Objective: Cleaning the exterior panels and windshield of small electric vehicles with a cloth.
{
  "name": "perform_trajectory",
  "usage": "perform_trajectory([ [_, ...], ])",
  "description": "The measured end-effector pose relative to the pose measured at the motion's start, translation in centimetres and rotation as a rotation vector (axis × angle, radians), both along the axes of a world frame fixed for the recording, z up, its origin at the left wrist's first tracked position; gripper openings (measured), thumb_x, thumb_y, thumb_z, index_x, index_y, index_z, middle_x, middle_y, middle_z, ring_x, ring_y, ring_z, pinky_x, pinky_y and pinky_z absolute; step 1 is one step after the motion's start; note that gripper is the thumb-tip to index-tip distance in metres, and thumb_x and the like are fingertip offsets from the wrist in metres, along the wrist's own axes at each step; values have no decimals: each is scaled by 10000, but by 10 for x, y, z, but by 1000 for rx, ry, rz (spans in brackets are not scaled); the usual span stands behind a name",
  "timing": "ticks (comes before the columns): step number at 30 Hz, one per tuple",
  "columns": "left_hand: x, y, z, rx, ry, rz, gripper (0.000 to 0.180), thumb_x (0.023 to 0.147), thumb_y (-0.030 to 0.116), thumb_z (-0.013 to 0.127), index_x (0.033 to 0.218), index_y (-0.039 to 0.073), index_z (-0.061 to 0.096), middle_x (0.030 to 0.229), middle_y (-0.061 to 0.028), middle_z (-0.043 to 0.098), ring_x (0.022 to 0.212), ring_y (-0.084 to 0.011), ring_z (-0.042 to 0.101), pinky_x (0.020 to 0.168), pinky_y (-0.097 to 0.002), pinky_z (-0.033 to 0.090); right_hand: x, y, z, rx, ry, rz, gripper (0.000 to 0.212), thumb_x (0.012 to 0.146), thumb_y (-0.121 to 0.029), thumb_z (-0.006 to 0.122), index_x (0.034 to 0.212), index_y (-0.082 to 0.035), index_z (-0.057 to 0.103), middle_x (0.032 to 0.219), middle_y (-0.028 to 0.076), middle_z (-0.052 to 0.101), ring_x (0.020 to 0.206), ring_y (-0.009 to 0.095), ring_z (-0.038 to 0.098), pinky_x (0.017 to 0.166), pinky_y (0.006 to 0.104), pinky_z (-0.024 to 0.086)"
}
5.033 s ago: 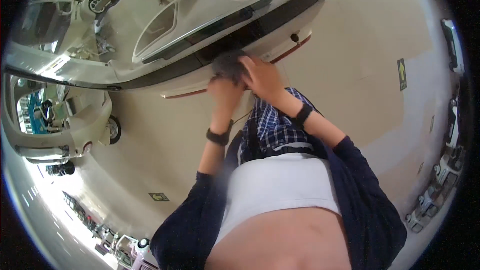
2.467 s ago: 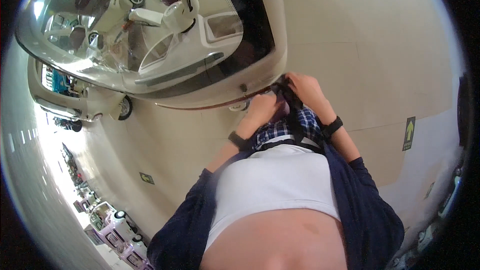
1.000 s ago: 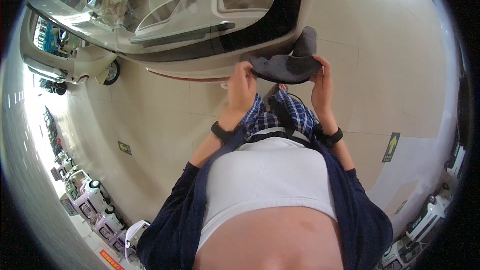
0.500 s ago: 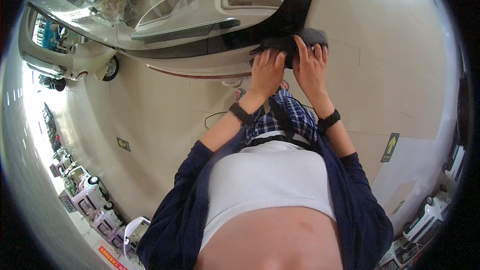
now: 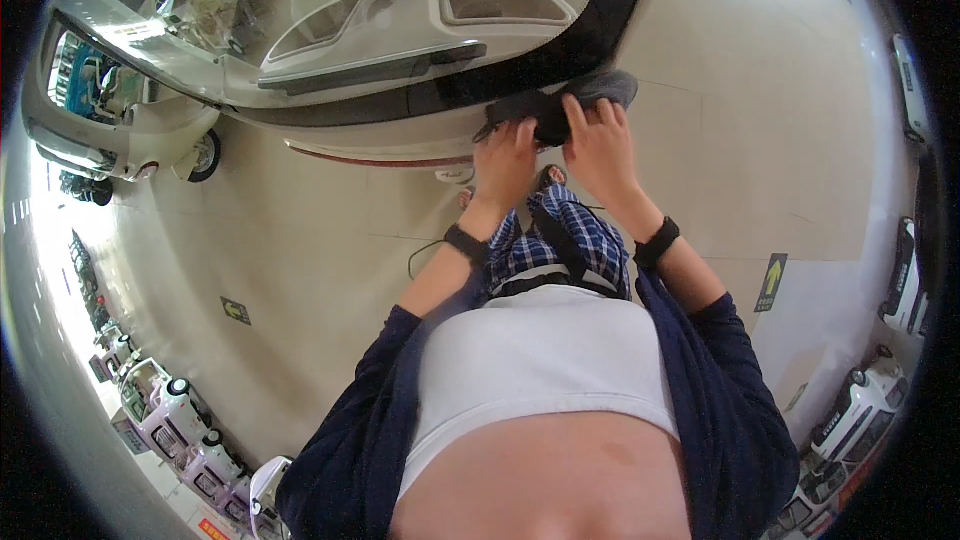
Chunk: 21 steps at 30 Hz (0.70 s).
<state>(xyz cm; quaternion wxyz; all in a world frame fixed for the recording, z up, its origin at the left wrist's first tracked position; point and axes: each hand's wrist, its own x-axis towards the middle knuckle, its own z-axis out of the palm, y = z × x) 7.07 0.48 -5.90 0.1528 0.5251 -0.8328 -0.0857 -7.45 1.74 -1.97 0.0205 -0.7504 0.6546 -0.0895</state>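
Observation:
A dark grey cloth (image 5: 519, 110), bunched into folds, lies between my hands at the front corner of a cream-coloured vehicle (image 5: 390, 137). My left hand (image 5: 507, 162) grips its left part, with the fingertips curled into the fabric. At the right, my right hand (image 5: 604, 148) has its fingers bent over the thicker, rounded part of the same cloth. The thumbs and the underside of the cloth are mostly hidden. Black bands circle both my wrists.
The vehicle's windscreen and black lower border (image 5: 590, 35) stand just beyond my hands. Another small cream vehicle (image 5: 150, 135) is parked at the left. Several small vehicles line the lower left and right rims. Arrow signs (image 5: 771, 282) mark the tiled floor.
Both hands have shifted slightly left with the cloth, and more of its left part now shows. The view has moved a little as well.

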Motion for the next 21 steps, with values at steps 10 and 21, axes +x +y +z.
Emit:
perform_trajectory([
  [10, 85, 4, -8, -263, 71, 197, 235, 712, 83, 525, 943, 42, 512, 827, -106, 579, 713, -257, 577, 544, -354, 474, 92, -8, -23, -147, -343, 287, 488, 626, -114, 545, 1103, -38, 474, 814, 107, 547, 852, 251, 456, 809, 337, 350],
  [21, -10, -6, -9, -204, 73, -41, 244, 712, 118, 524, 950, 68, 511, 907, -99, 574, 930, -260, 519, 937, -442, 282, -4, -1, -21, -162, -347, -14, 483, 657, -61, 549, 1131, -78, 460, 896, 91, 552, 887, 285, 454, 822, 378, 348],
])
